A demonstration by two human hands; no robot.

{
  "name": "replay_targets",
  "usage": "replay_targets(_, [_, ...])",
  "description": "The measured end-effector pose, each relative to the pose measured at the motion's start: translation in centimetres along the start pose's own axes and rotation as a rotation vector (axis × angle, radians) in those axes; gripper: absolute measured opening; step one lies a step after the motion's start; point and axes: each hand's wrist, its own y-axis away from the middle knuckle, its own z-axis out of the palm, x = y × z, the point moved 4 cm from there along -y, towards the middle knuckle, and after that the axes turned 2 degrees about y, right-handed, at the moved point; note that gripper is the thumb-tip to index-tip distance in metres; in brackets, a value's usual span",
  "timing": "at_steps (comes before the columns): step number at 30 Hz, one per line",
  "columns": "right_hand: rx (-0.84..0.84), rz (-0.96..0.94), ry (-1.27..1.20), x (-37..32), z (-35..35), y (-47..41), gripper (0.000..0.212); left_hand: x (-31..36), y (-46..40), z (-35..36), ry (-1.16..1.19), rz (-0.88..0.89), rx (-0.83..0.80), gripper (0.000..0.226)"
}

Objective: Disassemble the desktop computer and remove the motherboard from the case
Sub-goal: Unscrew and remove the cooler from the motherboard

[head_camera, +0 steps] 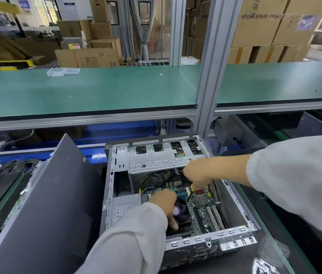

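**Two hands deep in the case, and a slip could mark the board**

Two hands are inside the open computer case [176, 194], which lies on its side near the front edge of the workbench [265, 224]. We see our left hand [166, 202] resting on the CPU cooler fan [182, 210], fingers curled over its near-left corner, thumb pointing toward us. Our right hand [197, 175] grips a yellow-handled screwdriver [192, 189] whose dark shaft angles down toward the motherboard [203, 210], just beyond the fan. The motherboard is not yet out; it sits flat on the case floor, toward the right wall, under the drive cage [162, 157] at its far end.

We judge the main risk to be the tip. We cannot tell whether it is seated in a screw, and if it skates off it would land on the components beside the fan or on the silver heatsink [202, 199].

The yellow and black cables [152, 180] near the far-left corner of the board may still be plugged in, so lifting early could strain their connectors.

A loosened screw could also drop among the components and be hard to see.

The removed side panel [43, 210] leans at a tilt just left of the case; a knock from our left sleeve [132, 234] might tip it.
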Motion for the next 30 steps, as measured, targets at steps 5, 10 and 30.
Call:
replay_targets(5, [0.383,-0.271,0.556,-2.5,-0.4,1.2,0.009,0.2,0.2,-0.1,-0.024,0.003,-0.015,0.051])
replay_targets(10, [-0.238,0.225,-0.675,1.2,0.0,-0.9,0.04,0.0,0.4,-0.1,-0.02,0.024,0.003,0.063])
replay_targets(30, [-0.004,0.02,-0.078,0.5,1.1,0.3,0.02,-0.9,-0.2,0.5,0.001,0.072,0.057,0.067])
